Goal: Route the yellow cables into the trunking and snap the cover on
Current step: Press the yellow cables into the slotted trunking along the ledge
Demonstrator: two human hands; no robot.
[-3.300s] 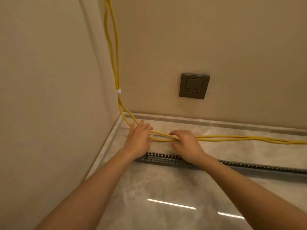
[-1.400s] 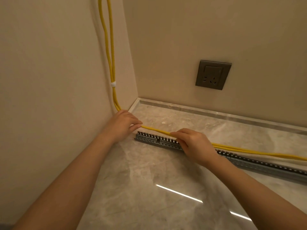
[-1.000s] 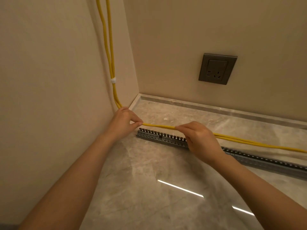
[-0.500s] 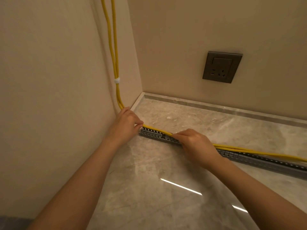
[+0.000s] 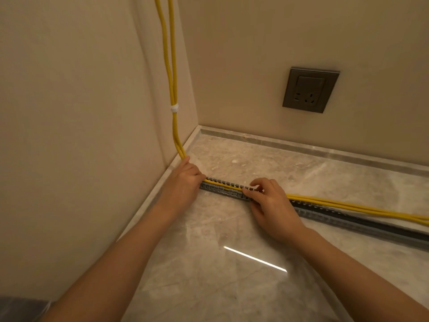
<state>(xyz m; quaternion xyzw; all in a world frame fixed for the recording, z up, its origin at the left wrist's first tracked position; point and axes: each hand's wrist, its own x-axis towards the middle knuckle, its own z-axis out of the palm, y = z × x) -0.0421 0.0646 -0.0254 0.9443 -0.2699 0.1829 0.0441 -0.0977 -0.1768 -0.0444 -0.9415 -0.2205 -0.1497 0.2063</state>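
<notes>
Item: two yellow cables (image 5: 174, 126), bound by a white tie (image 5: 174, 108), descending the left wall (image 5: 69, 112) at the corner, bending onto the marble bench (image 5: 220, 275) and running off right. Item: grey slotted trunking (image 5: 348, 220), lying on the bench from near the left wall to the right edge of view, top open. Item: left hand (image 5: 185, 180), at the left end of the trunking, fingers curled down over the cables where they leave the wall and holding them there. Item: right hand (image 5: 271, 205), a little to the right, curled over the cables and clamped on them, thumb against the near wall of the trunking, forefinger arched above its far teeth. The hands are apart, with a short stretch of trunking showing between them. In that stretch the cables lie down inside the channel; right of the right hand they ride out over its far edge, touching it but not seated. Item: dark grey socket (image 5: 310, 89) on the far wall (image 5: 255, 54), any marking on its face too small to read. Change: a second ago both hands held the cables taut just above the trunking; half a second ago they slanted down to its teeth; now the stretch between the hands is seated.
</notes>
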